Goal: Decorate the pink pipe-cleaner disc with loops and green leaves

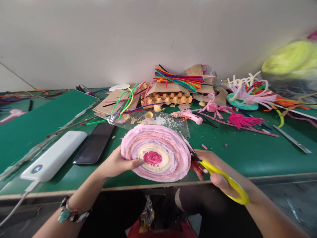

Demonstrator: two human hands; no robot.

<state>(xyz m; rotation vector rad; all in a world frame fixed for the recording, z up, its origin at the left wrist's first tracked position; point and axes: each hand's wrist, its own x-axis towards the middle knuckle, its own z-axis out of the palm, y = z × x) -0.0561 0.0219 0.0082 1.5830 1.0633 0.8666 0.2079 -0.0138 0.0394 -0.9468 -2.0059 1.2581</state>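
Note:
My left hand [121, 163] grips the left side of a round coiled disc of fuzzy pipe cleaners [170, 155], its thumb lying across the front. The disc has a deep pink centre, then cream, lilac and pink rings, and is held tilted above the table's front edge. In my right hand [210, 162] is a pair of scissors with yellow handles [232, 185]. Its dark blades point up and left along the disc's right rim. Part of my right fingers is hidden behind the scissors and disc.
A white power bank [54, 155] with a cable and a black phone [95, 143] lie at left. Behind the disc are a pink glue gun [189, 115], an egg carton [168, 98] and bundled pipe cleaners [178, 77]. A metal strip [292, 138] lies at right on the green table [247, 158].

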